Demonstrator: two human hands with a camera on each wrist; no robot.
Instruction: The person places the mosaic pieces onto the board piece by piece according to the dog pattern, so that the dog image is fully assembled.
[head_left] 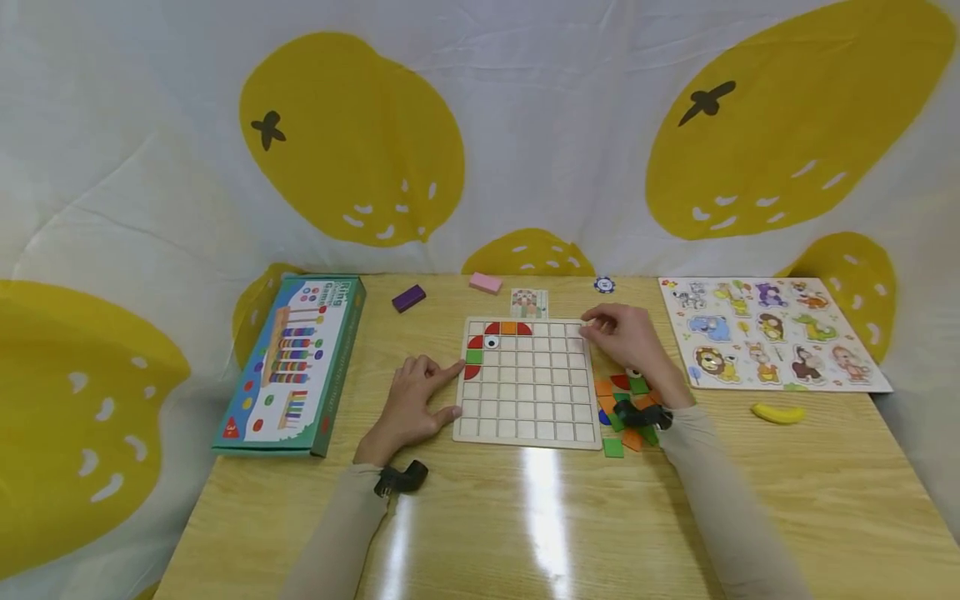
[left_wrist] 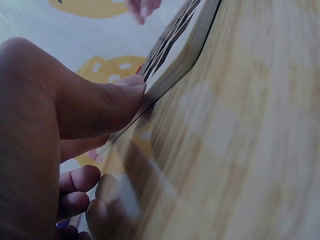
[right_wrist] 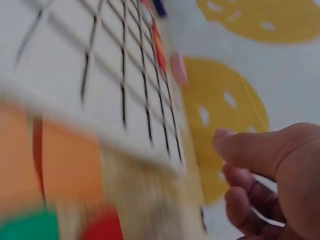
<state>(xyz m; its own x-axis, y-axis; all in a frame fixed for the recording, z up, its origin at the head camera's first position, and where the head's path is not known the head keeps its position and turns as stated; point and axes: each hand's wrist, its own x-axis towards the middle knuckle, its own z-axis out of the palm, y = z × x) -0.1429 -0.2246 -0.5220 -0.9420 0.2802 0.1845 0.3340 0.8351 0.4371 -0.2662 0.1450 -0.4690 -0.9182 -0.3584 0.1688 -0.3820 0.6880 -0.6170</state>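
A pale wooden grid board (head_left: 525, 392) lies at the middle of the table. Red, orange and green pieces and an eye tile (head_left: 492, 342) sit in cells toward its upper left. My left hand (head_left: 411, 404) rests beside the board, thumb and index finger spread and touching its left edge. In the left wrist view, the thumb (left_wrist: 107, 102) meets the board's side. Over the upper right corner is my right hand (head_left: 621, 333), fingers loosely bent. Nothing shows between its thumb (right_wrist: 255, 147) and fingers in the right wrist view. Loose coloured tiles (head_left: 613, 447) lie under the right wrist.
A pattern card (head_left: 528, 302) lies behind the board, with a pink block (head_left: 486, 283), a purple block (head_left: 408, 298) and a poker chip (head_left: 603, 285) nearby. A game box (head_left: 292, 367) stands left. An animal puzzle (head_left: 772, 333) and a toy banana (head_left: 778, 413) lie right.
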